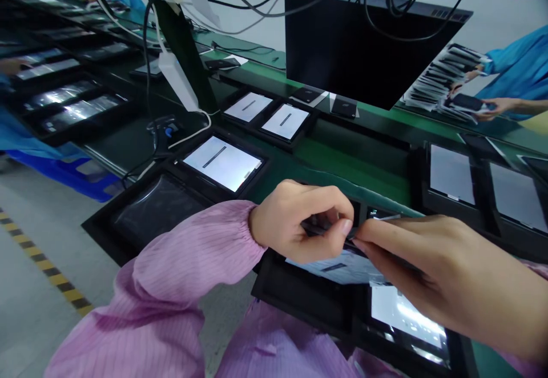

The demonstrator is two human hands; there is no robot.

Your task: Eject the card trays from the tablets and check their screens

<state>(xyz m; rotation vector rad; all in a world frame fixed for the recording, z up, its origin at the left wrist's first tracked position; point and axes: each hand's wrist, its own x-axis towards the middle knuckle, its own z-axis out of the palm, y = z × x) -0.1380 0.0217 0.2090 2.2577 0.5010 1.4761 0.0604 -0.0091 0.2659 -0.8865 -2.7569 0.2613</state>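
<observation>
My left hand [299, 221], in a pink sleeve, is closed in a pinch on the edge of a thin dark tablet panel [338, 264] held over a black tray [299, 298]. My right hand [440, 275] meets it from the right, fingers pressed together on the same panel's edge. The panel's pale face shows below both hands. A second glossy panel [406, 315] lies in the tray's right compartment.
Black trays with white-screened tablets [222, 162] [286, 121] sit on the green belt [342, 158]. A black monitor [359, 47] and hanging cables stand behind. A co-worker in blue at right holds a stack of panels [445, 81]. More trays [483, 184] lie right; floor at left.
</observation>
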